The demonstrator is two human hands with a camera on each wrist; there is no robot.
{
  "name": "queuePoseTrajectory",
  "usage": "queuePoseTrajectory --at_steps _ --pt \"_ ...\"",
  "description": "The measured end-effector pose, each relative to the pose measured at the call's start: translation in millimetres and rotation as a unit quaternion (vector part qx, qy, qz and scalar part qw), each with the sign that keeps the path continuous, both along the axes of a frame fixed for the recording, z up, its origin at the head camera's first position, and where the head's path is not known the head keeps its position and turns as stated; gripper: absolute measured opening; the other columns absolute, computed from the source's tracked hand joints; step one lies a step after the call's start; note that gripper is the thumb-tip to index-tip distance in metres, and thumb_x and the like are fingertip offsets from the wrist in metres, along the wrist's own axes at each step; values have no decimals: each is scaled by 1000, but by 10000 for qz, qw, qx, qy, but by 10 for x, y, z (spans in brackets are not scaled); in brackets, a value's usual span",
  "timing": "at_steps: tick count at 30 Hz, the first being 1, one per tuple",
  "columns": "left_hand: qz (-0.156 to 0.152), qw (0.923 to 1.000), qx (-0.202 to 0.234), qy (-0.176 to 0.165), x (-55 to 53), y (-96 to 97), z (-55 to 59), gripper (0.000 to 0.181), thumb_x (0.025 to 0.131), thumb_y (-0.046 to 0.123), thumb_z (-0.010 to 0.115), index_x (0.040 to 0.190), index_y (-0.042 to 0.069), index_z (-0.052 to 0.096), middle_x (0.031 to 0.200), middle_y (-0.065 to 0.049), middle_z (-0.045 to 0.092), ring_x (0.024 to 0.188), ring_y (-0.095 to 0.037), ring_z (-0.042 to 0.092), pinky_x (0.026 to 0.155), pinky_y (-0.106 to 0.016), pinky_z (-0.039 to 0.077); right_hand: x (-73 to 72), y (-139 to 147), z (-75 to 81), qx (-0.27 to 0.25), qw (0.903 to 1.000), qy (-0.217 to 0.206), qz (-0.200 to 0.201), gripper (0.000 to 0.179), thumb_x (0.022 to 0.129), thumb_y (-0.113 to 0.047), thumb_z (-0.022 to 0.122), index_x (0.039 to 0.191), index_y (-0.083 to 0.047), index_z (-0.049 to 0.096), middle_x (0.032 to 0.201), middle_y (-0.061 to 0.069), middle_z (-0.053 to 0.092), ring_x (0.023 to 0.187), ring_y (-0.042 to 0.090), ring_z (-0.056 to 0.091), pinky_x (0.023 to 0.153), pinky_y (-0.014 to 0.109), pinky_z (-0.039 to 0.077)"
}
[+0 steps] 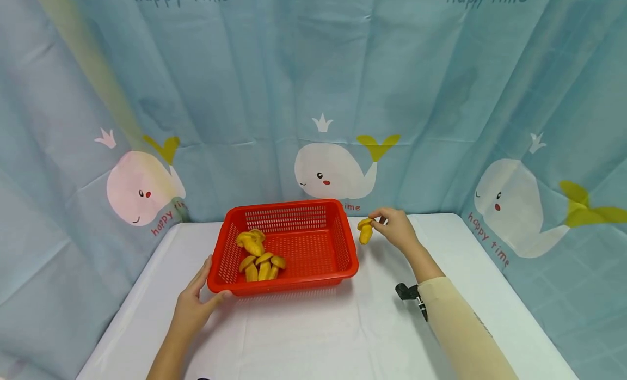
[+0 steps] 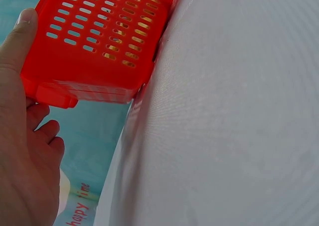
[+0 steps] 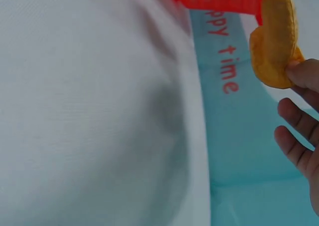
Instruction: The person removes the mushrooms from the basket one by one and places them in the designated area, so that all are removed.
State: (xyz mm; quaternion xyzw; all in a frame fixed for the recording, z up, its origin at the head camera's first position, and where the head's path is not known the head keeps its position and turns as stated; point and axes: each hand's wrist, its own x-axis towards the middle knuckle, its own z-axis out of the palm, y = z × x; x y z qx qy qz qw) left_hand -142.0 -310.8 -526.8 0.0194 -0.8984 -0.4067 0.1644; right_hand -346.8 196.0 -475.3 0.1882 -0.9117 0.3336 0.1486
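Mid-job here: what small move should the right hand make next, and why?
I'd probably carry the yellow mushroom left over the red basket: the right hand pinches it just outside, similar mushrooms lie inside, the basket's right side is bare, and the left hand holds the basket's left end.

"What's just below the middle of the frame?"
"A red basket (image 1: 294,283), with yellow mushrooms (image 1: 264,269) in its left half."
"And the hands?"
"The left hand (image 1: 193,308), lower left, holds the basket's corner. The right hand (image 1: 399,232), right of centre, pinches a lone mushroom (image 1: 365,234) just beside the basket."
"Below that?"
"A black object (image 1: 406,292) on the white table (image 1: 294,336), beside a beige sleeve (image 1: 460,325)."
"Behind?"
"A blue whale-print curtain (image 1: 254,86)."
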Motion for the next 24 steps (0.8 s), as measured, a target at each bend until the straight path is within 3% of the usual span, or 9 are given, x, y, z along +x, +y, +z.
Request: queuePoseTrajectory --at_steps 3,5,9,12,13,17,24 --pt "-2 10000 -11 62 8 7 8 96 86 36 83 160 46 23 166 9 31 153 -7 27 107 -4 27 -18 17 -60 14 9998 -163 -69 12 93 -18 77 105 -17 78 94 1 73 78 20 60 61 31 49" --pt "0 10000 -11 81 15 17 18 96 86 36 83 160 45 23 166 9 32 153 -4 27 101 1 23 -29 24 -87 11 9996 -265 -123 12 94 -18 76 106 -16 78 92 2 72 77 21 59 61 32 48" --pt "53 10000 -23 41 26 21 34 95 86 37 83 159 46 23 166 9 32 152 2 25 106 -5 28 -80 24 -140 43 9988 -459 -158 13 94 -20 76 107 -17 78 90 3 70 77 22 58 62 32 48" --pt "47 10000 -10 -26 24 19 39 95 87 38 82 160 45 22 167 7 31 153 1 24 115 -23 36 -115 26 -178 104 9981 -591 -136 14 93 -19 76 107 -16 78 88 5 69 77 23 58 64 32 48" --pt "51 10000 -8 -33 24 18 40 95 87 38 82 160 44 22 167 7 31 153 1 24 115 -23 36 -128 26 -190 119 9978 -635 -125 14 93 -19 76 107 -16 78 88 5 69 77 22 58 64 32 48" --pt "38 9999 35 -102 22 21 48 97 86 38 83 161 40 22 167 3 30 155 -20 28 111 -57 38 -185 29 -247 267 9961 -826 -140 13 95 -20 75 107 -17 78 87 5 69 76 21 57 63 31 47" --pt "31 9999 55 -82 12 8 34 97 86 39 83 162 40 21 168 1 30 155 -22 28 111 -60 38 -268 15 -310 358 9952 -901 -162 12 94 -20 75 105 -17 78 88 5 69 78 23 57 65 33 48"
